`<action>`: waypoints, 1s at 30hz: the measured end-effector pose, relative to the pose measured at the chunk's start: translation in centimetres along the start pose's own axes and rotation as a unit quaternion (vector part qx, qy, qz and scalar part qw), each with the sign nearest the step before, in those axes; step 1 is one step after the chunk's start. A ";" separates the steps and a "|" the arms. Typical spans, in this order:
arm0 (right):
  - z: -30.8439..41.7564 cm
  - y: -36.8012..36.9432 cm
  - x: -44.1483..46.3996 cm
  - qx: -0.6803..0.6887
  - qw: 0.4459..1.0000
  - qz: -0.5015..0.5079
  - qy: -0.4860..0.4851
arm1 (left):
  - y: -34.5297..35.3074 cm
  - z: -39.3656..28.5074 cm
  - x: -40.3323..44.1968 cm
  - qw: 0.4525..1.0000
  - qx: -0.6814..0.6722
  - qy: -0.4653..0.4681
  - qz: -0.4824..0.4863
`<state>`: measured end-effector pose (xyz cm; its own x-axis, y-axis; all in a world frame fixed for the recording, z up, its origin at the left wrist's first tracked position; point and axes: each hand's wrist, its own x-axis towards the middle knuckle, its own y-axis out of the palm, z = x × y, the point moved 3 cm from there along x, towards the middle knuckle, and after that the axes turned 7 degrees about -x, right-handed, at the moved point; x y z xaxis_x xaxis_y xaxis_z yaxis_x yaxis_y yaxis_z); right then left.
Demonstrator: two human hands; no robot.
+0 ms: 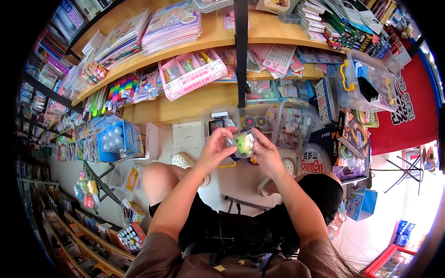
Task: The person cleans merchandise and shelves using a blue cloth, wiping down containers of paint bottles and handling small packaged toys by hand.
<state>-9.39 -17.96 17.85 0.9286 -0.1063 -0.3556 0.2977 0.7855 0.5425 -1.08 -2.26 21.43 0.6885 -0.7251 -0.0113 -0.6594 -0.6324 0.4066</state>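
Note:
A small clear package with a round green item (243, 144) inside is held up between both hands, in front of the shelf. My left hand (217, 147) grips its left side with thumb and fingers. On the right side, my right hand (266, 151) pinches the package near a white label. Just beyond the hands stands an open clear plastic bin (218, 112) with dark items and two round black-and-red pieces (255, 122) in it. The bin's lower part is partly hidden by my hands.
Wooden shelves (176, 109) with books and a pink box (194, 76) rise ahead. A blue box (119, 140) is at left. At right are a clear bin with yellow handles (371, 85), stacked boxes (354, 134) and a Ganten carton (315, 159). A dark stool bar (248, 203) lies between the knees.

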 end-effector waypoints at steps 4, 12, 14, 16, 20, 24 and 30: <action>0.2 -0.6 -0.2 0.071 0.997 0.022 0.014 | 0.4 -0.7 -0.3 0.999 -0.039 -0.027 0.013; 0.5 -0.8 -0.6 0.063 0.997 0.024 0.028 | 1.2 -1.0 -0.5 0.996 -0.077 -0.019 0.047; 0.5 -0.9 -0.6 0.047 0.998 0.024 0.036 | 1.0 -0.7 -0.5 0.997 -0.067 -0.024 0.038; 0.6 -0.6 -0.6 0.057 0.997 0.039 0.039 | 0.8 -0.4 -0.5 0.997 -0.066 -0.017 0.029; 0.9 0.3 -0.9 0.077 0.991 0.111 0.006 | 0.4 -0.4 -0.2 0.996 -0.086 -0.015 -0.008; 1.4 1.3 -1.4 -0.096 0.994 0.051 -0.026 | 0.3 -0.4 -0.4 0.991 -0.113 -0.064 -0.032; 0.6 1.0 -0.9 -0.199 0.979 -0.038 -0.029 | 1.1 0.3 -0.4 0.998 -0.038 -0.041 -0.029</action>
<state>-9.83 -17.46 19.18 0.9212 -0.1993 -0.3341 0.2674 0.9482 0.1717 -2.21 -2.76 21.62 0.6965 -0.7091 -0.1099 -0.5917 -0.6543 0.4709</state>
